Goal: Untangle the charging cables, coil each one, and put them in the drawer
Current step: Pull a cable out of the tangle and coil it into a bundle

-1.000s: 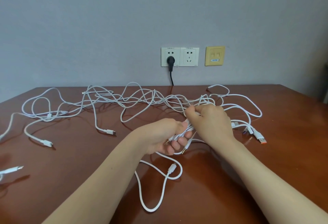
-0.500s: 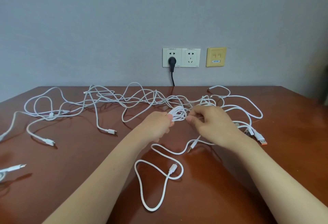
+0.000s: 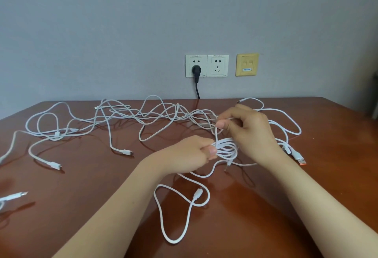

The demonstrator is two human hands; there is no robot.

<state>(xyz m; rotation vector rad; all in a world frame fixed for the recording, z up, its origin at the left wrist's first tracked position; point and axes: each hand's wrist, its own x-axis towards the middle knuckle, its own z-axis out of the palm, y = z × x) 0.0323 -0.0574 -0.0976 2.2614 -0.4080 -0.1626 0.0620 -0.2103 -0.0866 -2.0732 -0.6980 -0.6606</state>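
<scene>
My left hand (image 3: pixel 190 155) grips small white cable coil (image 3: pixel 227 148) over table (image 3: pixel 331 155) centre, loops' long axis 9-to-3, bulging toward 3 o'clock. My right hand (image 3: pixel 251 133) pinches strand at coil's 12 o'clock. Cable tangle (image 3: pixel 177 112) sprawls toward 10 o'clock.

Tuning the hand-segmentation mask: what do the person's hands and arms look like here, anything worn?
Both are bare. The left hand and right hand wear no gloves, and no rings show. The left forearm and right forearm show no sleeves, watch or bands up to the frame edge.
</scene>
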